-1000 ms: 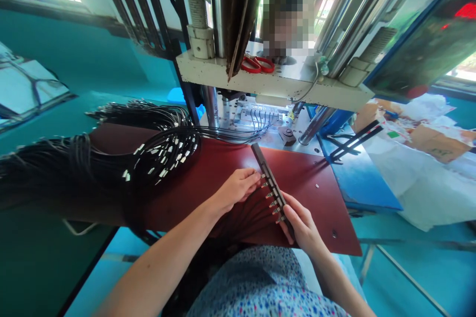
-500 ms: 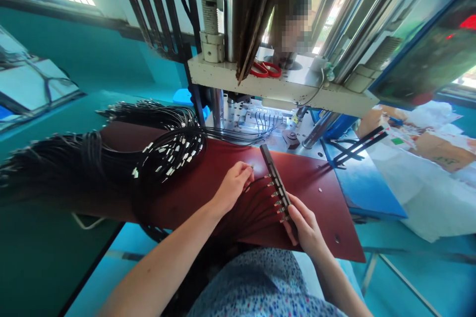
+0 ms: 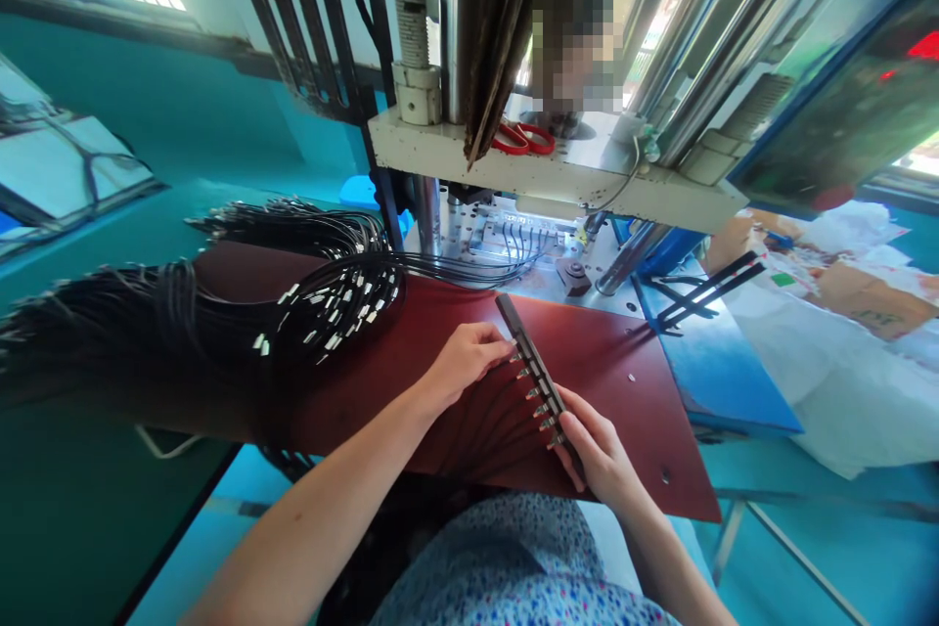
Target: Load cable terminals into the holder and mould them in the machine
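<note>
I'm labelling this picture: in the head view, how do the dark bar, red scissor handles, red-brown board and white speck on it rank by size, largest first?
1. Red-brown board
2. Dark bar, partly covered by fingers
3. Red scissor handles
4. White speck

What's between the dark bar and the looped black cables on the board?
The left hand, fingertips at the bar, and bare red-brown board; head view.
</note>
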A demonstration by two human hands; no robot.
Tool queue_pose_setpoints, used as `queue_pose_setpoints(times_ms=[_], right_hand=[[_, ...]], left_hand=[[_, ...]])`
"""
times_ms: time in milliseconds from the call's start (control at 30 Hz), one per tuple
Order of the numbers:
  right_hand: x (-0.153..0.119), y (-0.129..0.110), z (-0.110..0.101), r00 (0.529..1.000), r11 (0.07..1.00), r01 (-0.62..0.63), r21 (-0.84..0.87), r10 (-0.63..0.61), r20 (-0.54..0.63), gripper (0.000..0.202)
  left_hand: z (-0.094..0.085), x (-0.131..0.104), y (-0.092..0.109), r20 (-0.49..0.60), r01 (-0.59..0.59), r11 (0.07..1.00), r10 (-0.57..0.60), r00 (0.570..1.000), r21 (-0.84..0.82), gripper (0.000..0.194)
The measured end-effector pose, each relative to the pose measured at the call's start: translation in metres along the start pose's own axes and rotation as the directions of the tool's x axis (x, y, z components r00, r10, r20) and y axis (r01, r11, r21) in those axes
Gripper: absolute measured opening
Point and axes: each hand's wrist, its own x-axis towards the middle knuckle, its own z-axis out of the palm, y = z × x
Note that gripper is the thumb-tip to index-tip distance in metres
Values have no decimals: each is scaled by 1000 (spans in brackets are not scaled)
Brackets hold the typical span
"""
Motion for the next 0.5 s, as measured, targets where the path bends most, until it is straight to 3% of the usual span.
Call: queue_pose_setpoints(times_ms=[133, 300, 400, 500], right_hand=[[1, 0, 0, 1000, 1000, -14, -22, 15, 25, 49], [2, 3, 2, 1000, 996, -13, -88, 12, -7, 46], [2, 1, 4, 1000, 980, -30, -195, 27, -16, 44], [5, -6, 2, 998, 949, -63, -309, 59, -21, 42]], left_hand=[[-4, 3, 3, 66, 44, 999, -42, 997, -25, 24], [-1, 13, 2, 44, 2, 998, -5, 999, 64, 21], [3, 23, -4, 35, -35, 987, 30, 999, 159, 20], [7, 36, -12, 53, -115, 917, 102, 993, 383, 22]])
